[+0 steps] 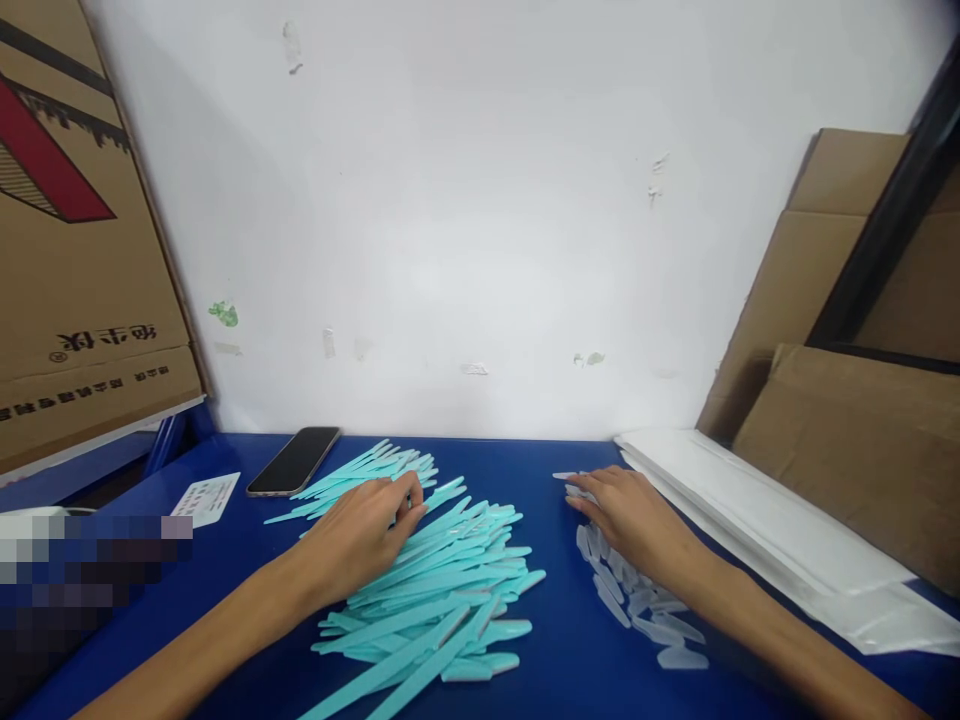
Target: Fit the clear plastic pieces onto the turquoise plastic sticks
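Observation:
My left hand is closed in a pinch over the heap of turquoise eyebrow razors. One eyebrow razor sticks out past its fingertips, blade end to the right; its handle is hidden by the hand. On the right, my right hand reaches over a scatter of translucent plastic blade caps. Its thumb and fingers close around a cap, partly covered by them. Another cap lies just beyond the fingertips.
A second bunch of razors lies behind my left hand. Beside it are a phone and a printed card. White sheets and cardboard line the right edge. A large carton stands left; a white wall closes the back.

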Available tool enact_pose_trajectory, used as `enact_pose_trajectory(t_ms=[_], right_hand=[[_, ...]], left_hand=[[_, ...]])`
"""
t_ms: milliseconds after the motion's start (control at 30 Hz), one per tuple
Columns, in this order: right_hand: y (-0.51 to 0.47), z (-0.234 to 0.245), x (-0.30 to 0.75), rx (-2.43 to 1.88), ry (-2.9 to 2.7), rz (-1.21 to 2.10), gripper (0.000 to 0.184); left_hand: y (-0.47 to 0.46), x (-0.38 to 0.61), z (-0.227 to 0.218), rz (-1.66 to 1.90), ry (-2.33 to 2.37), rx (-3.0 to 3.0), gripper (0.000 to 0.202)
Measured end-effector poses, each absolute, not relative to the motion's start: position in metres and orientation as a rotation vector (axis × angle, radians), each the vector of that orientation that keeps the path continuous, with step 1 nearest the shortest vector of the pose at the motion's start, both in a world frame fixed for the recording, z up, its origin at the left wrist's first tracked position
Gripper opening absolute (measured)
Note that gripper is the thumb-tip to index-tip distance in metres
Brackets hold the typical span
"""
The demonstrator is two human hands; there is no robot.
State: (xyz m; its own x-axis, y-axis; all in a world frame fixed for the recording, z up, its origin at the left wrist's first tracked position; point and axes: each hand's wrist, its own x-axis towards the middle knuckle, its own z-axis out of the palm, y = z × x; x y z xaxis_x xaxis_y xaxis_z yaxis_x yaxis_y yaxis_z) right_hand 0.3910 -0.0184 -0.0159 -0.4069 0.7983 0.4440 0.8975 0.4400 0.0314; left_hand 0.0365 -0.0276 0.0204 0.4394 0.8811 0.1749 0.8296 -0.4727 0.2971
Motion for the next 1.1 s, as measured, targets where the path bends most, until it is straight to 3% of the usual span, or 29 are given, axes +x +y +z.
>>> enact_pose_trajectory(t_ms=[567, 900, 1100], right_hand=[[-0.031, -0.014, 0.372, -1.222, -2.325, -0.332, 0.03], [-0.057, 0.003, 0.347, -1.046, -2.233, 0.002, 0.039], [-0.062, 0.004, 0.344, -1.005, -2.281, 0.022, 0.029]], left_hand=[[-0.03, 0.042, 0.014, 0.751, 1.304, 2.853, 0.023], [-0.034, 0.046, 0.01, 0.807, 1.153, 2.932, 0.022], [-0.041, 0.053, 0.01, 0.73, 1.097, 3.016, 0.023]])
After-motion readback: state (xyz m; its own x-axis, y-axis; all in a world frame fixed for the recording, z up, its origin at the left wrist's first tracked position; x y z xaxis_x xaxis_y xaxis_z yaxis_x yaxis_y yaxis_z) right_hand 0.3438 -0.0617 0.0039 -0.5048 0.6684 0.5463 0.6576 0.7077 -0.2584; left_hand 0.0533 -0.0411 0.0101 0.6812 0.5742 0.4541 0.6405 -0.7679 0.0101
